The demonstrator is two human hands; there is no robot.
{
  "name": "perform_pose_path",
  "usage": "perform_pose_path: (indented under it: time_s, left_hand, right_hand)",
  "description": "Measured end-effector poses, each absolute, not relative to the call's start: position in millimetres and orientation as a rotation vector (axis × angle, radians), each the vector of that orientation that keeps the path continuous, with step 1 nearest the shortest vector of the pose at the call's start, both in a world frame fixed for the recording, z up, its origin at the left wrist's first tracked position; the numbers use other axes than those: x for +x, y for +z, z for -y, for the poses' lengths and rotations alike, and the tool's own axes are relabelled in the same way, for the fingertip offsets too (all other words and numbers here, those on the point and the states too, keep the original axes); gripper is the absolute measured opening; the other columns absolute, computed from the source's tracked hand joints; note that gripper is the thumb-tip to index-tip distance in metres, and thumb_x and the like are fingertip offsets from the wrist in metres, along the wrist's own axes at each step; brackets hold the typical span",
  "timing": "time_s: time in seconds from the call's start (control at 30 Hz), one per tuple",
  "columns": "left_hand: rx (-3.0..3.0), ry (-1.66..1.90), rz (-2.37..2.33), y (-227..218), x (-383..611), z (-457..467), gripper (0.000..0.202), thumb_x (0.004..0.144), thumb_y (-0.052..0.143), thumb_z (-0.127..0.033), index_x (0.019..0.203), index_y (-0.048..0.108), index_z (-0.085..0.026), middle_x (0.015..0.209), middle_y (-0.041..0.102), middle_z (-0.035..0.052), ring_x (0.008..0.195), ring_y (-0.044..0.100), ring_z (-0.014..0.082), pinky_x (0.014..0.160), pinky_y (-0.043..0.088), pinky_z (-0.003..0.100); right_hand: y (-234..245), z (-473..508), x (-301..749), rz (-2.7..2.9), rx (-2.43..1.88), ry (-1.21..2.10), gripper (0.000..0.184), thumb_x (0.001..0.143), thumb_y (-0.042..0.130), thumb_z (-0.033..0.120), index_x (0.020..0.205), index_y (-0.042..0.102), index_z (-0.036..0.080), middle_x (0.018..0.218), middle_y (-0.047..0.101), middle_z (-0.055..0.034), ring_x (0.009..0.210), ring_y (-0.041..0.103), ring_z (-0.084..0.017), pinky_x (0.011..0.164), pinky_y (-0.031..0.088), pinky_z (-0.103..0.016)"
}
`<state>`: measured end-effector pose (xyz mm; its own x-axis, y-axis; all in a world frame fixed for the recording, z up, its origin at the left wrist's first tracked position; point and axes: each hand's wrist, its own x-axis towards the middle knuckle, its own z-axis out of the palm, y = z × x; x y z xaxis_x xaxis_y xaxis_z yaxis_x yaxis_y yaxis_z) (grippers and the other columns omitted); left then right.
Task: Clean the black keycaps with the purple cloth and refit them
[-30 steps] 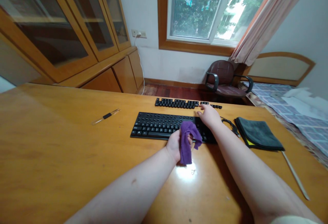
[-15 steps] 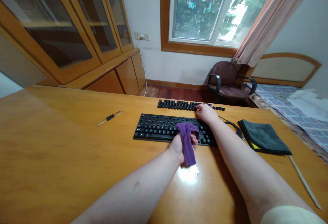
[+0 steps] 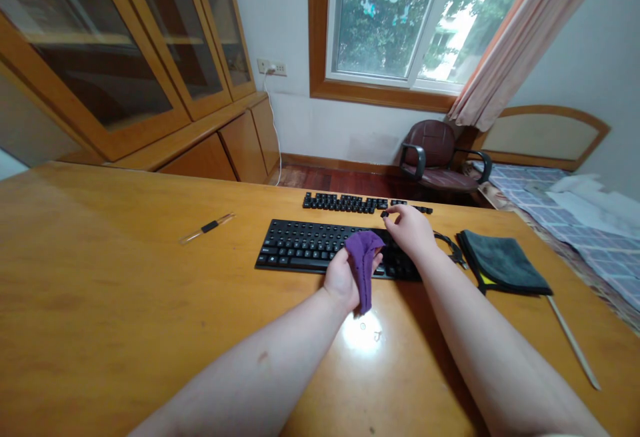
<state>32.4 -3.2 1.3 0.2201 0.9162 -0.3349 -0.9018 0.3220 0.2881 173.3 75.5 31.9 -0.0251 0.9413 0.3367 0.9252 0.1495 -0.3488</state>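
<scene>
My left hand (image 3: 344, 282) is closed on a purple cloth (image 3: 361, 260), which drapes over the palm and hangs down toward the desk. Beneath it lies a black keyboard (image 3: 295, 245); its lower rows bear keycaps, while the upper rows show bare key stems. Between thumb and forefinger, my right hand (image 3: 411, 229) pinches a small black keycap (image 3: 385, 214), just above the keyboard's far right part. Behind the keyboard, loose black keycaps (image 3: 340, 202) stand in rows along the desk's far edge. My right hand and forearm hide part of the keyboard's right end.
A dark grey folded cloth (image 3: 507, 264) lies to the right, with a pale flat strip (image 3: 573, 342) beside it and a coiled black cable (image 3: 453, 249) near its left. On the left rests a clear thin tool with a black grip (image 3: 209, 226). An armchair (image 3: 435, 157) stands beyond the desk (image 3: 125, 290).
My right hand has come away from the rows of loose keycaps, toward me, with one keycap pinched in it. The purple cloth has folded closer in my left hand. The view has shifted slightly.
</scene>
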Motion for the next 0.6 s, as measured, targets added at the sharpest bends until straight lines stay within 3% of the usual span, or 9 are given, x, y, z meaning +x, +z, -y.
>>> perform_pose_path:
  time_s: [0.1, 0.27, 0.37, 0.6]
  left_hand:
    - [0.086, 1.242, -0.49, 3.2, 33.3, 3.2, 0.022, 0.078, 0.053, -0.022, 0.09, 0.068, -0.012, 0.091, 0.071, 0.0091, 0.09, 0.064, 0.0204, 0.089, 0.048, 0.034]
    - [0.188, 1.247, -0.441, 2.5, 32.5, 2.3, 0.018, 0.076, 0.056, -0.019, 0.088, 0.067, -0.011, 0.094, 0.07, 0.01, 0.1, 0.061, 0.0217, 0.095, 0.043, 0.032]
    - [0.202, 1.324, -0.486, -1.0, 30.2, 0.3, 0.016, 0.072, 0.059, -0.016, 0.086, 0.066, -0.012, 0.09, 0.069, 0.0084, 0.097, 0.061, 0.0203, 0.096, 0.042, 0.033]
    - [0.298, 1.367, -0.555, -1.6, 31.9, 3.1, 0.023, 0.066, 0.068, -0.016, 0.088, 0.065, -0.013, 0.084, 0.069, 0.0059, 0.088, 0.063, 0.0199, 0.09, 0.043, 0.034]
  right_hand:
    - [44.3, -36.2, 163.0, 1.918, -1.439, 0.115, 0.02, 0.078, 0.056, 0.032, 0.092, 0.062, 0.02, 0.065, 0.059, -0.0007, 0.061, 0.055, -0.016, 0.063, 0.045, -0.029]
    - [42.2, -11.7, 151.7, 2.037, -0.95, 0.147, 0.015, 0.076, 0.058, 0.022, 0.092, 0.059, 0.022, 0.079, 0.063, -0.0026, 0.069, 0.057, -0.016, 0.067, 0.047, -0.03]
    - [31.5, -20.9, 150.9, 2.065, -0.848, 0.134, 0.019, 0.075, 0.059, 0.018, 0.094, 0.058, 0.022, 0.088, 0.065, -0.0049, 0.084, 0.059, -0.019, 0.077, 0.048, -0.034]
    - [19.0, -28.6, 154.7, 2.049, -0.861, 0.145, 0.02, 0.075, 0.059, 0.022, 0.094, 0.061, 0.022, 0.096, 0.059, -0.0074, 0.092, 0.057, -0.021, 0.084, 0.047, -0.038]
